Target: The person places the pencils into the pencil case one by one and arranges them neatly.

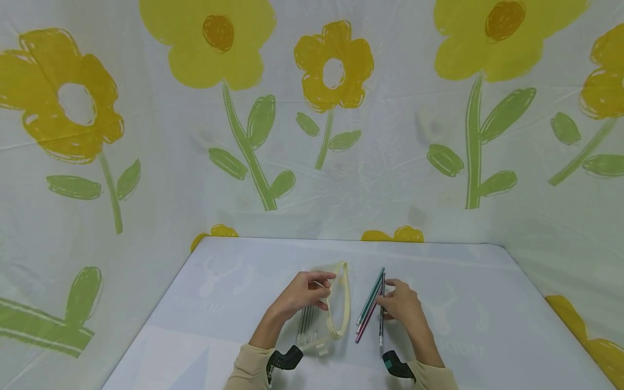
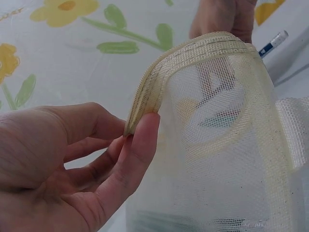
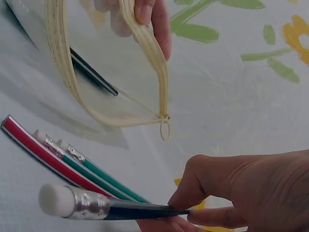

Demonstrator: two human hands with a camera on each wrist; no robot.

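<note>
My left hand (image 1: 304, 292) pinches the zipped edge (image 2: 147, 89) of a cream mesh pencil pouch (image 2: 193, 179), whose mouth gapes toward the right. Several pencils (image 1: 306, 322) lie inside the pouch, seen through the mesh. To its right, my right hand (image 1: 403, 302) holds a dark blue pencil (image 3: 133, 210) between thumb and fingers, its white eraser (image 3: 55, 200) toward the right wrist camera. Beside that pencil, two green pencils (image 3: 96, 171) and a red one (image 3: 46, 152) lie on the table between the pouch and the right hand.
The white table (image 1: 234, 271) carries faint printed marks. Behind it hangs a pale cloth (image 1: 390, 135) printed with yellow flowers and green stems, which also runs down both sides. A small white tab (image 2: 294, 130) sticks out from the pouch's side.
</note>
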